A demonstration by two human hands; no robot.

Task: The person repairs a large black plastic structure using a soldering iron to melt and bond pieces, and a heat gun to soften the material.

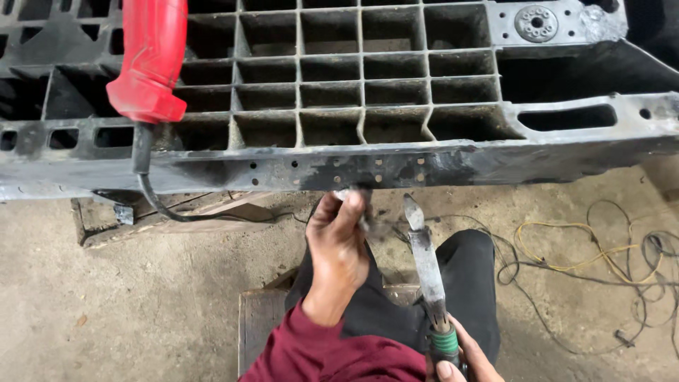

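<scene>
- Nearest the camera, the right hand (460,357) is closed round the green-banded handle of a soldering-iron-like tool (426,265), whose flat, sooty blade points up toward the panel.
- Just beyond, the left hand (339,244), in a maroon sleeve, pinches a small grey scrap (351,193) between thumb and fingertips and holds it against the lower edge of the black plastic grid panel (368,92).
- The person's knees in dark trousers sit over a low wooden stool (258,318).
- Risk, as I judge it: the blade tip stands just beside the left fingers, so a slip could burn them if the tool is hot; too much heat on one spot could also warp or hole the panel's rail.
- The rail (368,166) is scuffed and patchy, with a row of small holes where the scrap is pressed.
- A red power-tool handle (148,60) rests on the grid at left, its black cord drooping to the floor, where a tug could pull it off.
- The floor is dusty concrete (106,297); loose yellow and black wires (594,251) tangle at right, a snag hazard.
</scene>
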